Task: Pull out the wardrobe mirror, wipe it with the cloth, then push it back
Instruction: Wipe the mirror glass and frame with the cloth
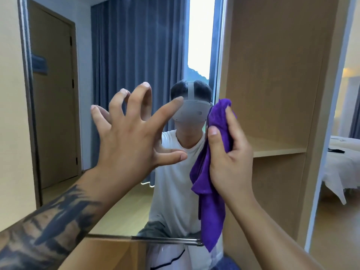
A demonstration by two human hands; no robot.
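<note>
Head view: the mirror [120, 55] stands pulled out beside the wardrobe [272, 84], facing the camera. Right hand [228, 152] grips a purple cloth [210, 191] at the mirror's right edge; left hand [132, 137] is spread, fingertips on the glass.

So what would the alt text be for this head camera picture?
A person faces a pulled-out wardrobe mirror, right hand gripping a purple cloth at its right edge, left hand spread against the glass. Wooden wardrobe shelves stand to the right.
</note>
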